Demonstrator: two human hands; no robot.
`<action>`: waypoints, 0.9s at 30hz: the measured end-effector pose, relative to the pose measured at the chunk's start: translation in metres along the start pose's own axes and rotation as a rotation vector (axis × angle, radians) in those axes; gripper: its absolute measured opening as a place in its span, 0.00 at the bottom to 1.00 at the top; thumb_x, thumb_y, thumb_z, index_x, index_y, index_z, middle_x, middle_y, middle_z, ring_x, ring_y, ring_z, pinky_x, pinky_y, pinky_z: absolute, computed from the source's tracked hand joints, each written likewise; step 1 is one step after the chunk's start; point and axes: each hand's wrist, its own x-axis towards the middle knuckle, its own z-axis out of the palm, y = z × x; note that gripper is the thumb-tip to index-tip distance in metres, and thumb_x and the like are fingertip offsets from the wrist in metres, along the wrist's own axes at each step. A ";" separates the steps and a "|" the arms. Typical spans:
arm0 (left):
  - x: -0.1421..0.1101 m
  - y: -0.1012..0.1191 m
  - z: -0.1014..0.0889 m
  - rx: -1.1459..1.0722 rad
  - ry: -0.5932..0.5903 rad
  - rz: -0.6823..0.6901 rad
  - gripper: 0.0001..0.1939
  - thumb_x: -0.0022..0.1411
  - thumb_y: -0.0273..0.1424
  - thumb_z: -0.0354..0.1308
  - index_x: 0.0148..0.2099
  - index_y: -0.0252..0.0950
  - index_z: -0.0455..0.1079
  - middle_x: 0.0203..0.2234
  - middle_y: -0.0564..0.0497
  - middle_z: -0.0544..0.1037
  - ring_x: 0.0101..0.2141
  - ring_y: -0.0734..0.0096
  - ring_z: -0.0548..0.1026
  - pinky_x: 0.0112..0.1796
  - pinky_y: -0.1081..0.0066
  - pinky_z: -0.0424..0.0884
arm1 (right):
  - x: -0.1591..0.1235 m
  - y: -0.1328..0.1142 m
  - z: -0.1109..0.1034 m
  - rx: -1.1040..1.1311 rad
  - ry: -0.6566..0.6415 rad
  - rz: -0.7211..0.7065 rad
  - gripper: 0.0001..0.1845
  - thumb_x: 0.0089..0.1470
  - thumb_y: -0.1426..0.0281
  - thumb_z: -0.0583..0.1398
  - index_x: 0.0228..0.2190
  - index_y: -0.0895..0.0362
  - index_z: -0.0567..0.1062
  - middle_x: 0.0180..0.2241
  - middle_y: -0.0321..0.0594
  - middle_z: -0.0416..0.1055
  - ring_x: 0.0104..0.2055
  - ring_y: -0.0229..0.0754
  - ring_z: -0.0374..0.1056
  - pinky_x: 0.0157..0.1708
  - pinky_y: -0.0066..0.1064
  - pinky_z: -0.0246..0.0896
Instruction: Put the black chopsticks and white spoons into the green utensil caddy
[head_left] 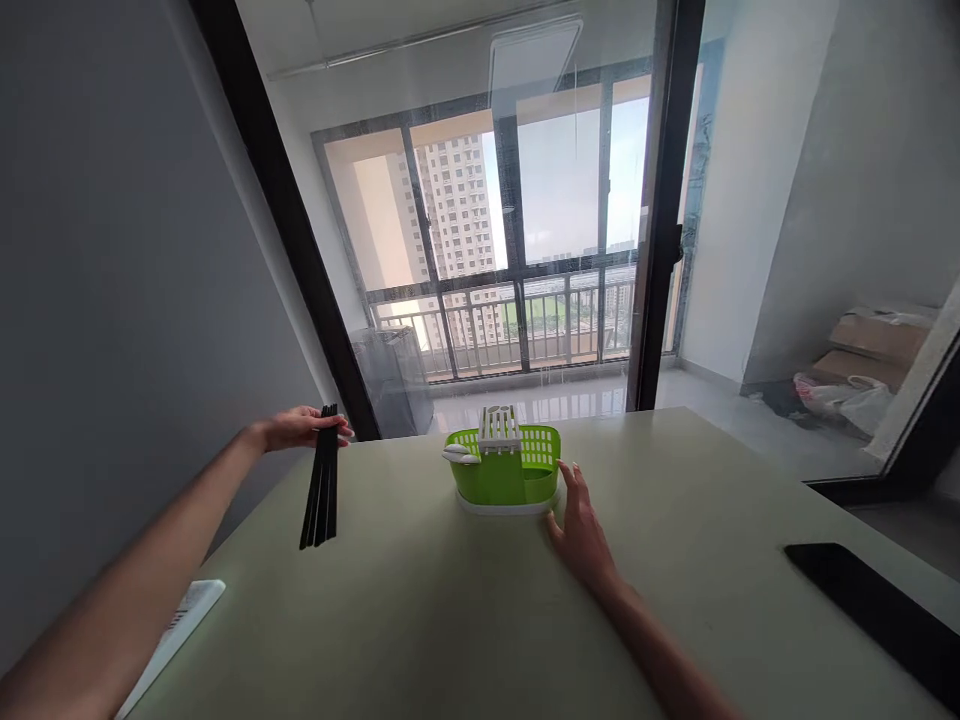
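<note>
Several black chopsticks (322,490) hang in a bundle from my left hand (300,427), whose fingers close round their upper ends at the table's far left. A green utensil basket (491,480) with slotted walls and a white base stands upright near the far edge of the table. On its rim sit a white slotted piece (499,428) and a small white piece (460,454) at the left. My right hand (583,530) is at the basket's right side, fingers apart and fingertips at its wall; whether they press on it I cannot tell.
The pale table (420,620) spreads below. A white flat object (180,630) lies at the left, partly behind my left forearm. A long black object (870,610) rests at the right. Beyond the table is a dark-framed glass door (660,200); boxes and bags (862,385) are at the right.
</note>
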 end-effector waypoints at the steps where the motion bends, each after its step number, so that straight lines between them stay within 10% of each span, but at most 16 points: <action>1: -0.004 -0.017 0.000 0.028 -0.056 -0.070 0.22 0.42 0.41 0.78 0.36 0.33 0.78 0.42 0.36 0.84 0.45 0.42 0.82 0.47 0.57 0.78 | 0.000 0.000 0.000 0.005 0.005 -0.002 0.45 0.57 0.71 0.55 0.70 0.46 0.43 0.73 0.51 0.40 0.73 0.59 0.47 0.59 0.56 0.64; 10: -0.003 -0.121 0.030 0.123 -0.243 -0.189 0.29 0.39 0.52 0.76 0.35 0.33 0.79 0.44 0.37 0.84 0.46 0.45 0.82 0.49 0.60 0.76 | 0.000 0.000 -0.004 0.046 0.024 0.031 0.39 0.60 0.67 0.55 0.68 0.49 0.47 0.71 0.53 0.46 0.72 0.59 0.49 0.60 0.56 0.62; 27: 0.030 -0.141 0.026 0.491 -0.282 -0.373 0.27 0.30 0.48 0.79 0.24 0.36 0.72 0.28 0.40 0.83 0.33 0.45 0.84 0.40 0.54 0.82 | -0.002 0.010 -0.005 0.053 0.030 0.034 0.34 0.60 0.62 0.55 0.64 0.49 0.52 0.63 0.54 0.55 0.57 0.56 0.68 0.47 0.50 0.74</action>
